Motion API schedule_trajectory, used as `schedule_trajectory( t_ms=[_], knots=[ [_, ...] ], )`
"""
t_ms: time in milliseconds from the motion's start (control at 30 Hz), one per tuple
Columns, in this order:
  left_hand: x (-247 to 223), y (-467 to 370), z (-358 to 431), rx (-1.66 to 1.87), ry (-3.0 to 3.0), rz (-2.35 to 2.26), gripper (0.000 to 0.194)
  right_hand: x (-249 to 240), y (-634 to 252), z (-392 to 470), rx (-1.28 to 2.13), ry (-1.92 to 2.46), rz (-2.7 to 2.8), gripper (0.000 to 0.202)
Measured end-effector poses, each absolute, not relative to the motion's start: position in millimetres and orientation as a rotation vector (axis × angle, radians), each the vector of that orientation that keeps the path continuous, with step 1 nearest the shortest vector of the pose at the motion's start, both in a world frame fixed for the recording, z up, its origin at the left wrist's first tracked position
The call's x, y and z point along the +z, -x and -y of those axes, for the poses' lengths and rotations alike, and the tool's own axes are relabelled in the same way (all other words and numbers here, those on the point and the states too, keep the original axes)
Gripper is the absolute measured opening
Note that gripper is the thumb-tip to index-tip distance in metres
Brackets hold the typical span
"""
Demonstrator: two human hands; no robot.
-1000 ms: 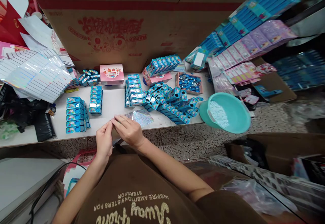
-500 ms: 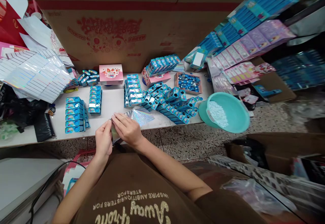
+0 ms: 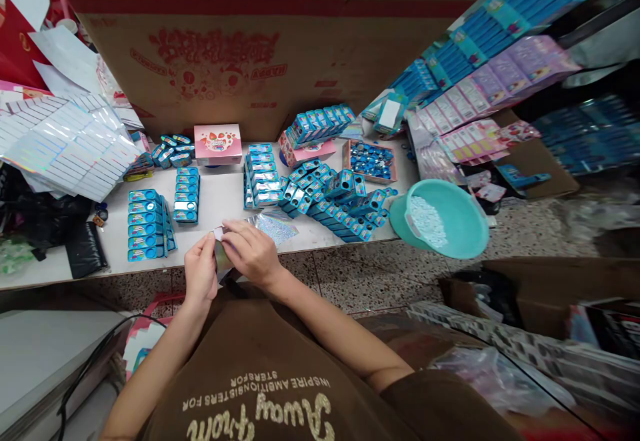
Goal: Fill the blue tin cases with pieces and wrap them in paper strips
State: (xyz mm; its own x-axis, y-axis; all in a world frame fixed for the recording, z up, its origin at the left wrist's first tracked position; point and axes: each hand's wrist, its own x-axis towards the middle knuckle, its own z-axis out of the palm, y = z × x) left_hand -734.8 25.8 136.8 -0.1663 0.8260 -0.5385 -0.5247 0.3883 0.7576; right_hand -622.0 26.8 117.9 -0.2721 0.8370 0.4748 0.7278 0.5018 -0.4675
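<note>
My left hand [image 3: 201, 273] is closed on a small silvery sheet [image 3: 223, 259], thumb and fingers pinching its left edge. A pale flap shows at the sheet's top. My right hand [image 3: 253, 254] lies across it from the other side with bent fingers gripping its upper edge. Both hands are at the front edge of the white table [image 3: 215, 202]. Just beyond my right hand lies a piece of glittery holographic film [image 3: 276, 226]. Small blue boxes with round holes stand in a left row [image 3: 144, 226], a second row [image 3: 187, 195] and a middle stack [image 3: 264, 177].
A heap of blue boxes [image 3: 340, 204] and a tray of small blue pieces [image 3: 371, 161] lie to the right. A teal basin [image 3: 470, 221] holds white pieces. Behind stands a large carton [image 3: 320, 47]; a pink strawberry box [image 3: 218, 145] rests before it. Holographic sheets [image 3: 65, 141] are stacked left.
My fingers have shifted a little on the silvery sheet, and more of its pale top now shows between my hands. The boxes on the table have stayed in place.
</note>
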Motion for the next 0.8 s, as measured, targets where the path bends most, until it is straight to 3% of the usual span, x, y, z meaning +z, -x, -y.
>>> schedule_trajectory(
  t_ms=[367, 600, 700, 800],
  knots=[
    [137.4, 778.9, -59.3, 1.247, -0.468, -1.462, 0.044, 163.1, 594.0, -64.6, 1.082, 1.164, 1.730, 0.012],
    [168.1, 847.6, -81.7, 1.307, -0.892, -1.735, 0.045, 170.8, 591.6, -93.1, 1.613, 1.082, 1.236, 0.024],
    [178.7, 888.7, -103.8, 1.152, -1.152, -1.834, 0.043, 173.2, 592.9, -96.6, 1.638, 1.052, 1.149, 0.027],
    [171.8, 926.0, -135.2, 0.783, -1.356, -1.893, 0.042, 176.0, 597.2, -95.0, 1.618, 1.077, 1.093, 0.028]
  ],
)
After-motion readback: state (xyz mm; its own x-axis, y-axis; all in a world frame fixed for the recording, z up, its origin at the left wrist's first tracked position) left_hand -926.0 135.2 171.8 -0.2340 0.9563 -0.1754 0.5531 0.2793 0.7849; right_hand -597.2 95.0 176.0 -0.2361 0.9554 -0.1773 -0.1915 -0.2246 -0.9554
